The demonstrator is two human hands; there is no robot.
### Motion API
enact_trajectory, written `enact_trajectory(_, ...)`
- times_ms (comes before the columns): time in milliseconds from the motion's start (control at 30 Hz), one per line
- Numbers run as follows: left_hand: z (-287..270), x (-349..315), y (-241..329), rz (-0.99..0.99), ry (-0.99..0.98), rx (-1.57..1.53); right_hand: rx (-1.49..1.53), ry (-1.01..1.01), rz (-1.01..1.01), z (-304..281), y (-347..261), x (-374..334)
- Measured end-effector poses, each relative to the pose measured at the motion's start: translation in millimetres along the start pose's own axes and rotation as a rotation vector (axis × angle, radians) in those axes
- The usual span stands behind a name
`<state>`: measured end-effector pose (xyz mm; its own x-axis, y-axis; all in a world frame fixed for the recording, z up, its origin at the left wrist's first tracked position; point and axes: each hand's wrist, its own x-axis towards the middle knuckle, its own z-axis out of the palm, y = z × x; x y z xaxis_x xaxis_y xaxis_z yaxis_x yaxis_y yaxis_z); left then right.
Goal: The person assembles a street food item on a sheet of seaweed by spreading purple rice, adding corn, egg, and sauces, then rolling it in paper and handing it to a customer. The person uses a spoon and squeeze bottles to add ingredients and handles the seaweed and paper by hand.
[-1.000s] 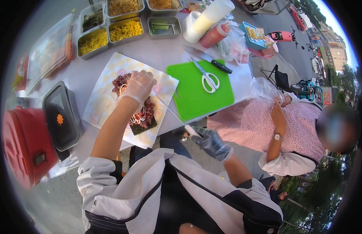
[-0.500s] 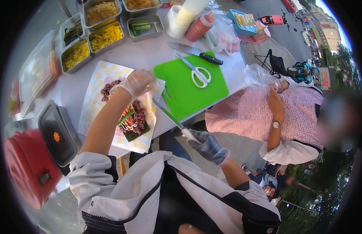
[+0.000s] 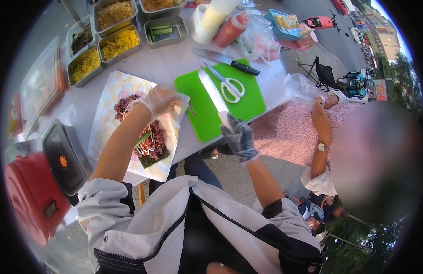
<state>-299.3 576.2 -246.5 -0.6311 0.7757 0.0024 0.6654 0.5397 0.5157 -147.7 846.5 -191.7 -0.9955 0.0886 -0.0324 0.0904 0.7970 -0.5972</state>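
My left hand (image 3: 160,100), in a clear plastic glove, is curled above sheets of patterned paper (image 3: 105,112), close to the edge beside the cutting board. Whatever its fingers hold is hidden. Under that arm lies dark purplish rice (image 3: 159,137) on a piece of dark seaweed (image 3: 155,158), topped with green strips and white and red sauce. My gloved right hand (image 3: 240,139) is closed around the pale handle of a knife (image 3: 213,91). Its blade points away from me, over the green cutting board (image 3: 203,123). White-handled scissors (image 3: 232,90) rest on the board.
A black-handled knife (image 3: 245,68) lies at the board's far edge. Metal containers of corn (image 3: 119,43) and green strips (image 3: 160,31) stand far left, near a red sauce bottle (image 3: 231,30). A red box (image 3: 36,196) sits left. A person in a pink patterned apron (image 3: 289,132) stands right.
My right hand has moved up and away from me, swinging the blade from beside the paper to over the green board. My left hand stays nearly still. The other person's head has come nearer.
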Motion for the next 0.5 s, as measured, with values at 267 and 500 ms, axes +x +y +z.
enact_trajectory(267, -63, -36, 25, -0.031, 0.236, -0.082, -0.136, 0.301, -0.471, 49, -15, 59)
enact_trajectory(500, -57, -84, 61, -0.272, 0.79, -0.137, 1.37, -0.754, 0.681, 123, -78, -26)
